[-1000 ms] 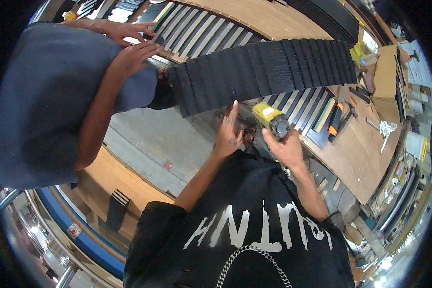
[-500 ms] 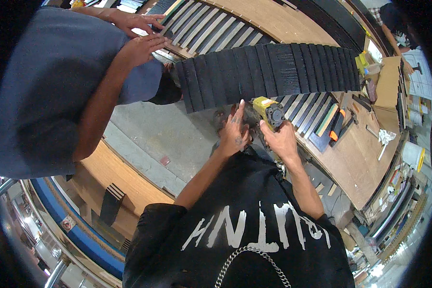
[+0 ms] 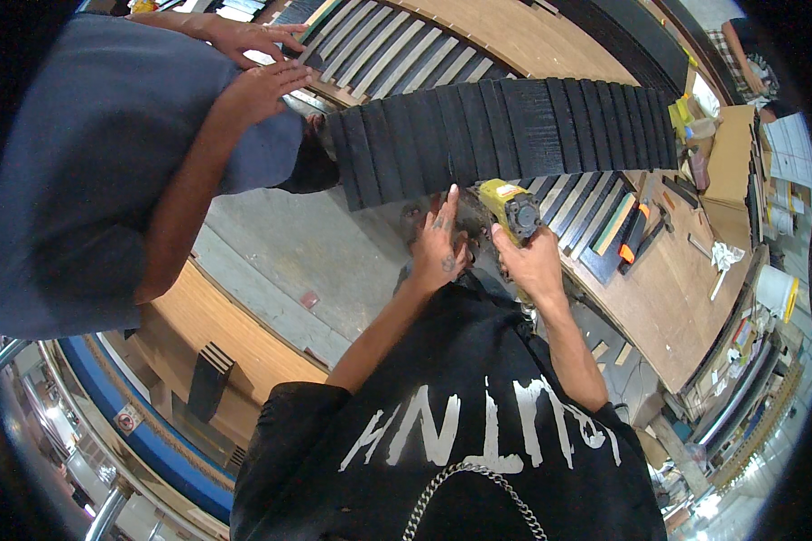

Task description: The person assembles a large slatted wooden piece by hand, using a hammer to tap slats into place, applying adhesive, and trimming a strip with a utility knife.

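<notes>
The right hand (image 3: 534,263) is clenched around the handle of a yellow-and-black handheld power tool (image 3: 507,203), thumb laid along its side. The tool's yellow housing stands just beside the near edge of a long black panel (image 3: 496,131) made of narrow ribbed strips set side by side; whether it touches that edge cannot be told. The panel runs across the middle of the view, its left end near the co-worker and its right end over the wooden bench.

The left hand (image 3: 438,248) is raised beside the tool, index finger straight and its tip at the panel's near edge — contact is unclear. The other fingers are partly hidden, so I cannot tell whether they grasp anything.

For room to move, grey concrete floor (image 3: 289,261) lies left of the left hand, bounded by the panel's near edge and a long light-brown wooden board (image 3: 253,334). The right side is tighter: a row of pale and dark slats (image 3: 579,212) sits just beyond the tool, on a brown plywood bench (image 3: 677,298) whose near edge slants past the right forearm. An orange-and-black utility knife (image 3: 636,236) lies beside the slats.

At upper left, a co-worker's two hands (image 3: 266,90) reach toward another slat row (image 3: 397,54) — well apart from the tool.
</notes>
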`<action>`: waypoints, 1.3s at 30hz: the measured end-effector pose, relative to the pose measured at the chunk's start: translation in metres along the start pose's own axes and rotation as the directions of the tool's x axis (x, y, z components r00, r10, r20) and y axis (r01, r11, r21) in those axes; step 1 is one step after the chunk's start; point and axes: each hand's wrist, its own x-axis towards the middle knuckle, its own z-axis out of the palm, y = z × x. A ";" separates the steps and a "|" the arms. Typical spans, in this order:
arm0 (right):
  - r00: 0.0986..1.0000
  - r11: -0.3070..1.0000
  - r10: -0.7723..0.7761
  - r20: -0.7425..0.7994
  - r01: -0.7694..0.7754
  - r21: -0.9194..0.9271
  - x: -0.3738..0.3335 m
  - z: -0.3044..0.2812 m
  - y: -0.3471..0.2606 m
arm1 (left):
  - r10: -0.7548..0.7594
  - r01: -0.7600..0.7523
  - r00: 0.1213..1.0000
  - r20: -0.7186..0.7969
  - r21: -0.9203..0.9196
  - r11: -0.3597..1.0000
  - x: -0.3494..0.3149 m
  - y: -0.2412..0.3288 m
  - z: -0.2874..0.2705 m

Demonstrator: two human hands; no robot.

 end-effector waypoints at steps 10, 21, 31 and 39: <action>0.992 0.921 0.057 -0.115 -0.097 -0.377 -0.017 -0.046 0.037 | 0.008 -0.008 1.000 0.005 -0.015 1.000 0.001 -0.002 0.001; 0.962 0.933 0.272 -0.025 -0.270 -0.240 -0.023 -0.054 0.016 | 0.005 -0.013 0.999 0.040 0.228 0.974 0.002 0.002 -0.004; 0.956 0.935 0.293 -0.005 -0.286 0.212 -0.038 -0.070 0.003 | -0.038 0.024 0.997 0.068 0.205 0.979 0.002 0.006 -0.005; 0.983 0.914 0.125 0.136 -0.168 0.370 -0.036 -0.073 -0.004 | -0.028 0.020 0.997 0.076 0.101 0.995 0.005 0.006 -0.008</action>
